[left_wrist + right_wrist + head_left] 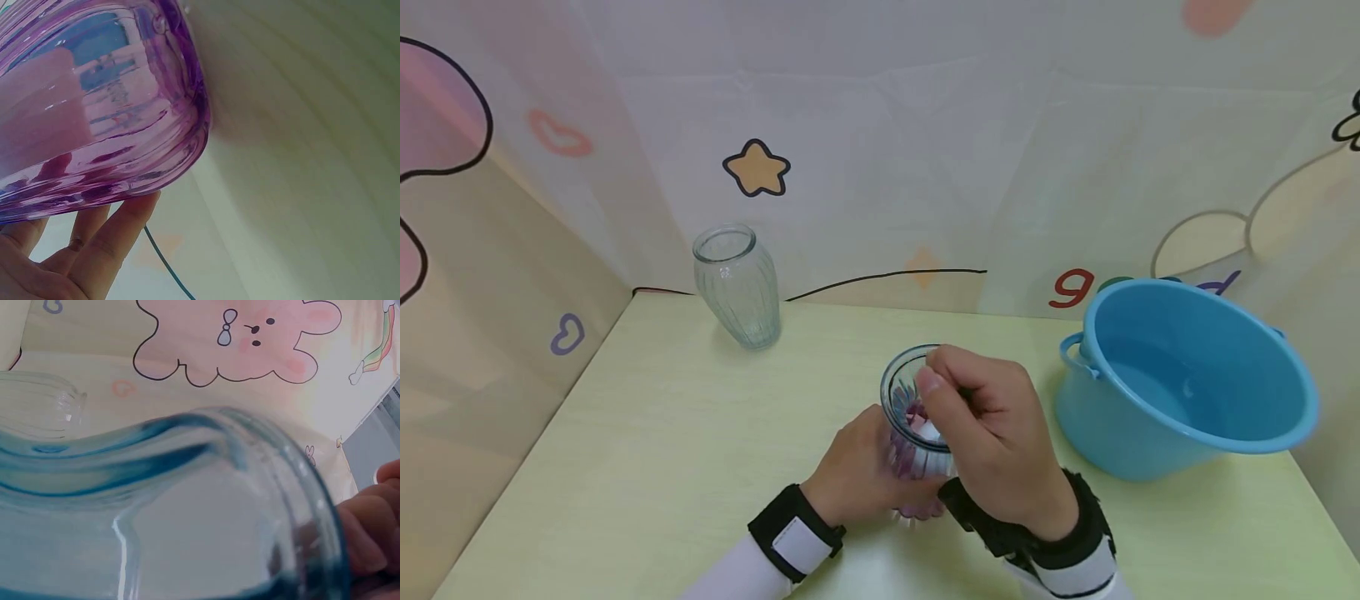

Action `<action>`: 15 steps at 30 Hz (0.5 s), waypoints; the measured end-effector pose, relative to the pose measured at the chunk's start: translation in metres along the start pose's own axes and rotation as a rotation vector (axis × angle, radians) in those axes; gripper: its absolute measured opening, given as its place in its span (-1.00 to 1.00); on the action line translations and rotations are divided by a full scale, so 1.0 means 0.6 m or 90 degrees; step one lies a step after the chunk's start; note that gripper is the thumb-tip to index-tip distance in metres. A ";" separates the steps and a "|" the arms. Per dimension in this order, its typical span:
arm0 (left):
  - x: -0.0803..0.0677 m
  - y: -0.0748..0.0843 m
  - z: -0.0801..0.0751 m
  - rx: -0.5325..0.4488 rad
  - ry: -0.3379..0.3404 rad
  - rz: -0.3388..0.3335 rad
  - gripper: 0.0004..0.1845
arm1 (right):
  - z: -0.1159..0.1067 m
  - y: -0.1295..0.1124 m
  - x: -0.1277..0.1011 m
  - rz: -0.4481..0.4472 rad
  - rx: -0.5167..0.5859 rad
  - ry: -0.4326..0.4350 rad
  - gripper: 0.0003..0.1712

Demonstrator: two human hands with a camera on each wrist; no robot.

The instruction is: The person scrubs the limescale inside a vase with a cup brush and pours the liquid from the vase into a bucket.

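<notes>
Head camera: looked forward and down on both hands. Left wrist camera: pressed close under the purple glass vase (106,106), facing up. Right wrist camera: close at its rim. All shared the vase.

A: What's the room like around you?
B: You've got a pale yellow-green table (662,467) boxed in by cartoon-printed cloth walls (925,125), star (757,169) and hearts, soft even light.

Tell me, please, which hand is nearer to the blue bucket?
Right. The right hand at the purple vase's mouth sits just beside the blue bucket; the left hand grips the vase's far side.
</notes>
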State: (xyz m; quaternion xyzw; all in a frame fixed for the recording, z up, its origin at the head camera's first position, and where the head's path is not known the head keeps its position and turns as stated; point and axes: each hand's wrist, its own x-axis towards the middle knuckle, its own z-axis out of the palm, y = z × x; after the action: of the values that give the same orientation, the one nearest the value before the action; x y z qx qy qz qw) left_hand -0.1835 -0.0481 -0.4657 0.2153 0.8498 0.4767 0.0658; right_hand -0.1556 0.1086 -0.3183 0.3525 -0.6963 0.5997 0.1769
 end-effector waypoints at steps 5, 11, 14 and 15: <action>0.001 0.002 0.001 0.010 0.000 0.010 -0.16 | -0.005 -0.001 -0.005 -0.056 0.035 0.020 -0.59; 0.002 0.004 0.001 -0.029 -0.006 -0.004 -0.17 | -0.010 0.006 -0.015 -0.099 0.091 0.054 -0.61; 0.001 0.005 0.001 -0.037 -0.007 -0.004 -0.17 | -0.012 0.007 -0.015 -0.097 0.108 0.055 -0.62; 0.001 0.005 0.001 -0.037 -0.006 -0.002 -0.18 | -0.012 0.005 -0.014 -0.088 0.105 0.054 -0.61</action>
State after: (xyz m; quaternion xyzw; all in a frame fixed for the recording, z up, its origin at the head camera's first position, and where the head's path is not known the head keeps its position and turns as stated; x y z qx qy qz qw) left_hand -0.1832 -0.0463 -0.4634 0.2146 0.8357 0.4997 0.0767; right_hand -0.1533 0.1179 -0.3247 0.3873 -0.6105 0.6559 0.2170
